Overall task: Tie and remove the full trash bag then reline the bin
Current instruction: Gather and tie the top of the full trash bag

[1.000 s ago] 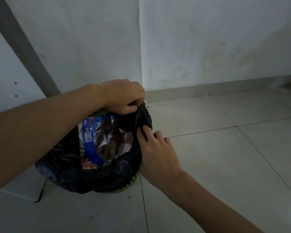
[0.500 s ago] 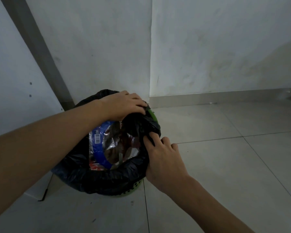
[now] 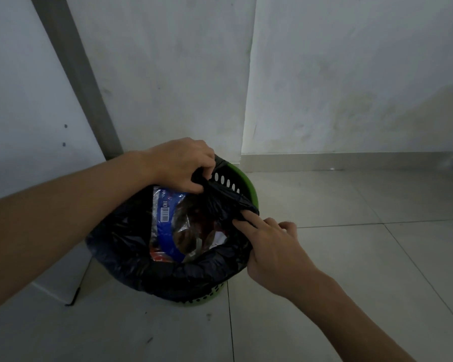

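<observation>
A black trash bag [image 3: 131, 246] lines a green perforated bin [image 3: 249, 186] standing on the tiled floor in the wall corner. The bag's mouth gapes, showing a blue and silver foil wrapper [image 3: 168, 231] with a barcode and other rubbish. My left hand [image 3: 183, 165] pinches the bag's far edge, which is lifted off the bin's rim so that the green wall with its holes shows. At the right side my right hand [image 3: 272, 246] grips the bag's edge, fingers hooked over the plastic. The bag's near and left edges still fold over the rim.
White walls meet in a corner just behind the bin. A grey slanted post [image 3: 76, 74] and a white panel [image 3: 24, 100] stand at the left, close to the bin. Pale floor tiles [image 3: 351, 257] stretch to the right and front.
My left hand has pulled the bag's far edge inward off the rim, baring the green wall. The right hand has closed on the right edge. The view has shifted.
</observation>
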